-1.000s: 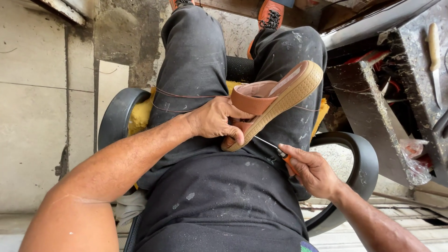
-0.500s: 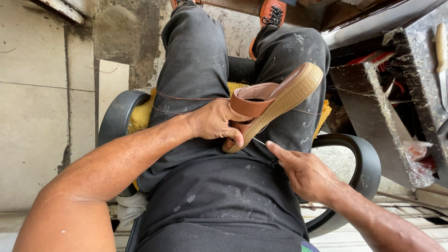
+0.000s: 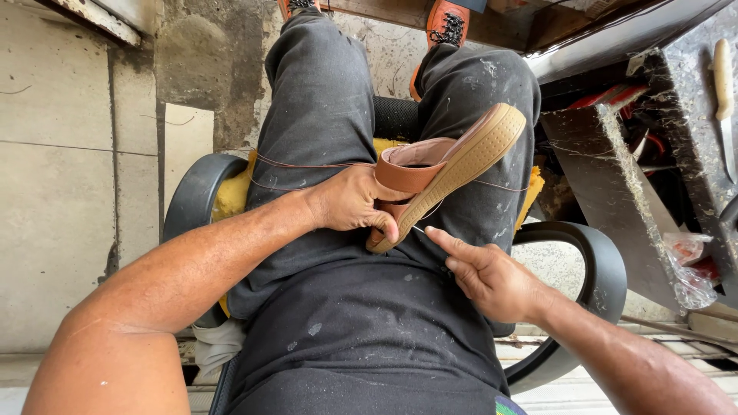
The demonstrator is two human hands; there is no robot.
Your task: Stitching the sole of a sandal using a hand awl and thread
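I sit in a chair with a brown strapped sandal (image 3: 453,157) resting on my lap, its tan sole facing right. My left hand (image 3: 350,204) grips the sandal at its strap and heel end. My right hand (image 3: 488,273) is just below the heel, index finger stretched out along a thin metal needle tool (image 3: 417,227) whose tip meets the sole edge. Most of the tool is hidden inside that hand. A thin brown thread (image 3: 307,164) runs from the sandal across both thighs.
Black chair armrests (image 3: 588,253) curve around my legs, over a yellow seat cushion (image 3: 231,196). A stone-topped bench (image 3: 615,169) stands at the right with a knife (image 3: 723,84), red tools and a plastic bag (image 3: 684,265). A concrete wall (image 3: 69,154) is at the left.
My right hand has moved up and left to the sandal's heel, and the visible length of needle between hand and sole has shortened. The left hand and sandal stay put.
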